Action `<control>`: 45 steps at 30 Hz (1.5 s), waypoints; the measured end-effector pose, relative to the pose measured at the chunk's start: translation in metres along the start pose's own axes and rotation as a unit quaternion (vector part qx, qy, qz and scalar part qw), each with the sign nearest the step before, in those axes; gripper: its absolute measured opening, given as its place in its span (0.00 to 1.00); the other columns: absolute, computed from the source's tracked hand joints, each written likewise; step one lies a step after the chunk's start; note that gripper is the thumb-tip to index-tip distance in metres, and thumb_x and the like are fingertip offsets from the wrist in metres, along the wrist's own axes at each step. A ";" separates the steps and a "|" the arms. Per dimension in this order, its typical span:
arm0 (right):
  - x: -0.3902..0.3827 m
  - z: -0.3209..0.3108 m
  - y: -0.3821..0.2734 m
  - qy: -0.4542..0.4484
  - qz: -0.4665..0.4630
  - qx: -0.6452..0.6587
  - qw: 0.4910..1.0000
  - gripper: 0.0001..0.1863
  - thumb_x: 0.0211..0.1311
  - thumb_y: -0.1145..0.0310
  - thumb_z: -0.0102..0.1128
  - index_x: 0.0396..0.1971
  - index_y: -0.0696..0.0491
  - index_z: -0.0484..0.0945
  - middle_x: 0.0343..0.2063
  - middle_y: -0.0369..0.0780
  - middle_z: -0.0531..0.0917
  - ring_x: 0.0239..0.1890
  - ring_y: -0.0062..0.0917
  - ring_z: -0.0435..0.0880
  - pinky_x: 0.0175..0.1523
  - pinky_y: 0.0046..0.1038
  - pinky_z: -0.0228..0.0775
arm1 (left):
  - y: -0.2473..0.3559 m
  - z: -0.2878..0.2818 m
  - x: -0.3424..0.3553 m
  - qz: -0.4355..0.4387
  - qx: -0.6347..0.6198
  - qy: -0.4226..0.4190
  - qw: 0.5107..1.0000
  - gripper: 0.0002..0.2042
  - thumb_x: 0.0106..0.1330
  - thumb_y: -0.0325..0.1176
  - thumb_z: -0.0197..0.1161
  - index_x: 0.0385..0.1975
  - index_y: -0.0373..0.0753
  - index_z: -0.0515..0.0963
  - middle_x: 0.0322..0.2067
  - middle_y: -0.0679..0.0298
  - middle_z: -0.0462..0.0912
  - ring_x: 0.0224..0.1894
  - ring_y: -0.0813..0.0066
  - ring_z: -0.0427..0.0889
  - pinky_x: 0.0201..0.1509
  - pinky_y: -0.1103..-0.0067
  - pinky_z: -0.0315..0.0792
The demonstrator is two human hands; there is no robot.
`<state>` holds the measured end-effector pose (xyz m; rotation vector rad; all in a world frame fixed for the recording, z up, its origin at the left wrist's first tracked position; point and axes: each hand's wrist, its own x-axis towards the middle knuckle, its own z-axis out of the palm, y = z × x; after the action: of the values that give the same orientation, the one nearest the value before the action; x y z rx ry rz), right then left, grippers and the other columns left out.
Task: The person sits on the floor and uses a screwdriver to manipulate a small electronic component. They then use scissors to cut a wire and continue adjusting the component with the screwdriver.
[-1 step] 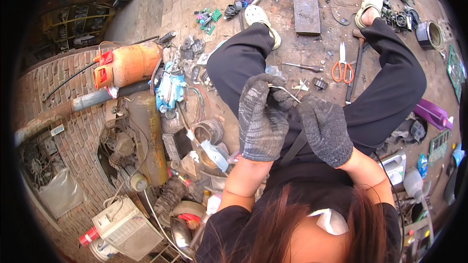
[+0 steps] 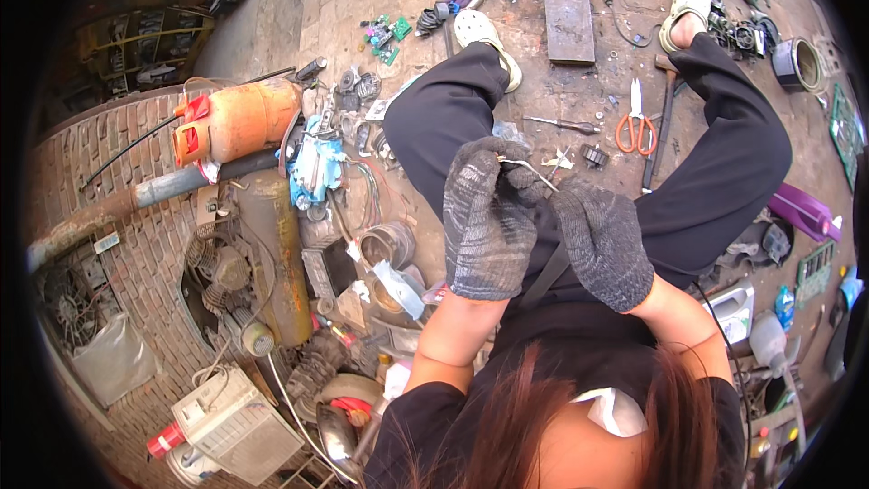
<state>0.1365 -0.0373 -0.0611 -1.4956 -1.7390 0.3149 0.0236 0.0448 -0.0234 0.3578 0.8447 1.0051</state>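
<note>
We're mid-job: left hand (image 2: 486, 217) and right hand (image 2: 602, 243), both gloved, are pinching a thin metal wire (image 2: 528, 167) between their fingers, above our lap. Wire isn't freed or set down yet. Scissors (image 2: 635, 123) are lying unused beyond the fingers.

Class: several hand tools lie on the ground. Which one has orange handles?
The scissors, lying beside the dark-handled hammer; the nearby screwdriver is dark too.
</note>
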 end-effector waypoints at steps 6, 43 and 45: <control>-0.017 0.021 0.004 -0.047 0.021 0.104 0.993 0.22 0.50 0.78 0.52 0.48 0.63 0.68 0.44 0.51 0.73 0.43 0.42 0.74 0.48 0.39 0.65 | -0.005 -0.002 0.004 0.034 0.020 -0.015 0.999 0.06 0.63 0.33 0.55 0.35 0.38 0.72 0.28 0.67 0.75 0.27 0.81 0.73 0.31 0.82 0.71; 0.009 0.024 -0.002 0.019 0.185 0.052 0.981 0.07 0.55 0.70 0.52 0.31 0.56 0.74 0.25 0.45 0.76 0.27 0.41 0.75 0.31 0.37 0.66 | -0.008 -0.017 0.018 -0.038 -0.002 0.019 0.999 0.06 0.62 0.30 0.55 0.36 0.38 0.73 0.26 0.67 0.76 0.26 0.79 0.75 0.30 0.82 0.72; 0.009 0.025 -0.001 0.037 0.181 0.022 0.983 0.05 0.54 0.73 0.52 0.30 0.57 0.74 0.24 0.46 0.76 0.26 0.43 0.74 0.30 0.38 0.65 | -0.008 -0.021 0.020 -0.055 -0.009 0.023 0.998 0.06 0.62 0.30 0.54 0.36 0.38 0.73 0.26 0.67 0.76 0.26 0.79 0.75 0.30 0.82 0.72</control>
<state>0.1185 -0.0214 -0.0734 -1.7658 -1.3884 0.4730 0.0181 0.0549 -0.0507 0.2700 0.8867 0.9206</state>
